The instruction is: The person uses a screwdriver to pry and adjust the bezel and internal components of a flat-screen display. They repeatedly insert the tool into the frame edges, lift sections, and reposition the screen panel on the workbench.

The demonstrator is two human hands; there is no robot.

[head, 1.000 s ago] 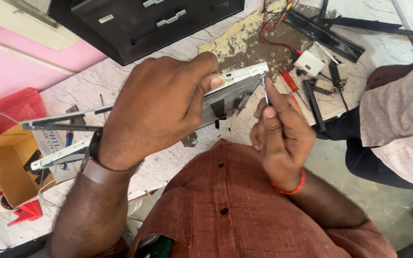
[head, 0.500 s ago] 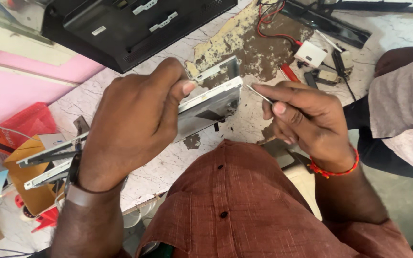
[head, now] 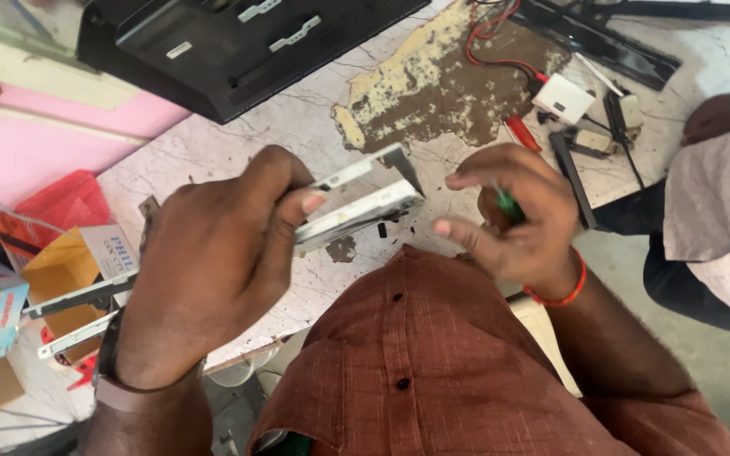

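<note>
head view: left hand (head: 213, 270) clamped on one flat metal drive unit (head: 356, 207), held tilted above the counter (head: 238, 148) mid-front edge | right hand (head: 513, 219) curled shut on one green-handled screwdriver (head: 509, 205), just beside unit, not touching | unit looks intact, opening seemingly unfinished | one black case (head: 238, 42) at far edge

Brightness: pretty bright, soft daylight feel, colours pop nicely
Light source: can't really pin it down, it looks even all over
Shadows: weak ones, mostly just under the left hand (head: 213, 270) on the table (head: 238, 143)
Glare: pale stone at the upper right of the frame is a bit washed out
Blur: right hand (head: 513, 219) is smeared, fingers soft
Focus: shirt (head: 433, 363) at the bottom is sharp, weave visible
Edges: left edge looks slightly stretched
</note>
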